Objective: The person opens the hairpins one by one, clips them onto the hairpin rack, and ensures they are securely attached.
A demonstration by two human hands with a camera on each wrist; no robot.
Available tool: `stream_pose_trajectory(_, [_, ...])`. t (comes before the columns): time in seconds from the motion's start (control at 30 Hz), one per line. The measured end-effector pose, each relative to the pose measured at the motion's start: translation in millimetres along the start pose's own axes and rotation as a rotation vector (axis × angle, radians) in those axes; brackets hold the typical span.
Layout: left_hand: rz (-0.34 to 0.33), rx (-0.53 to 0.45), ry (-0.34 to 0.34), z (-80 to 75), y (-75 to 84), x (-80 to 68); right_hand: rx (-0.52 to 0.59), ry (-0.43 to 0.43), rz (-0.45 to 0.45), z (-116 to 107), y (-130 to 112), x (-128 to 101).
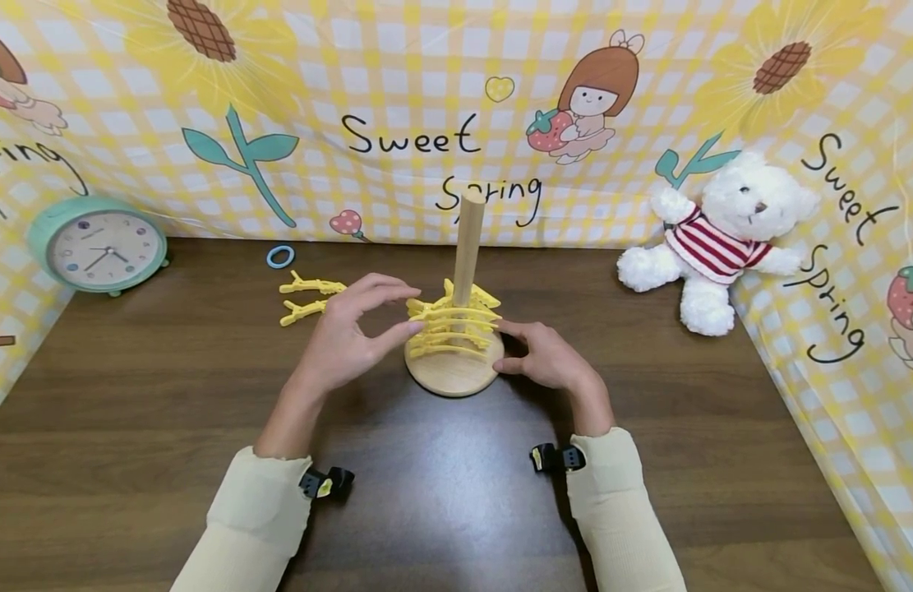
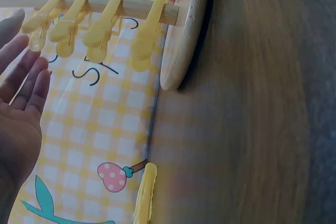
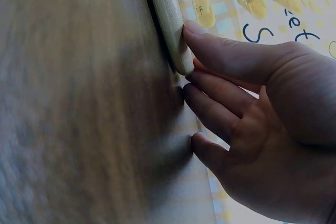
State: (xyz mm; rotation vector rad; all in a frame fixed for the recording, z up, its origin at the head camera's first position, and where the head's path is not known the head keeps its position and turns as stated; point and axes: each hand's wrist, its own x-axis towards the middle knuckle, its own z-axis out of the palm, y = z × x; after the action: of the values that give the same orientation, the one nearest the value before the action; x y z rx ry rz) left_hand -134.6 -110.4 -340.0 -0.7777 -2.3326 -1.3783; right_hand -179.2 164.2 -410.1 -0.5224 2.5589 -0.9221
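A wooden stand with a round base (image 1: 450, 380) and an upright post (image 1: 468, 247) is in front of me. Several yellow plastic hair clips (image 1: 456, 325) sit one above another around the post, their ends sticking out to the sides. Fingers spread apart, my left hand (image 1: 352, 329) is beside the clips' left ends; in the left wrist view its fingertips come right up to the uppermost clip (image 2: 35, 27). My right hand (image 1: 548, 353) holds the base at its right edge, thumb on the upper face and fingers at the rim (image 3: 181, 59).
Two more yellow clips (image 1: 302, 312) lie left of the stand, partly behind my left hand. Behind them is a light blue ring (image 1: 281, 256). A teal alarm clock (image 1: 101, 247) stands at the back left, and a white teddy bear (image 1: 722, 238) sits at the back right against the patterned cloth.
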Motion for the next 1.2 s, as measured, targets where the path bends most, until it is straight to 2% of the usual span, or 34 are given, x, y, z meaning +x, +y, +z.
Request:
stream_pose_trajectory(0.33, [0.003,0.008,0.072,-10.4,-6.1,-6.1,0.002,0.004,-0.006,0.0,0.0,-0.6])
stream_pose_trajectory(0.63, [-0.063,-0.017,0.144,-25.9,-22.0,-13.8,0.014,0.0,-0.002,2.1,2.4,0.3])
stream_pose_trajectory(0.77, [-0.112,-0.024,0.196,-36.5,-28.2,-18.2,0.018,0.001,-0.002,2.8,3.2,0.6])
stream_pose_trajectory(0.93, [-0.23,-0.012,0.254,-50.1,-37.3,-24.8,0.013,0.005,-0.014,3.1,4.0,0.6])
stream_pose_trajectory(1.2, [-0.363,0.042,0.282,-66.0,-54.2,-31.9,0.01,0.013,-0.025,2.8,5.0,0.8])
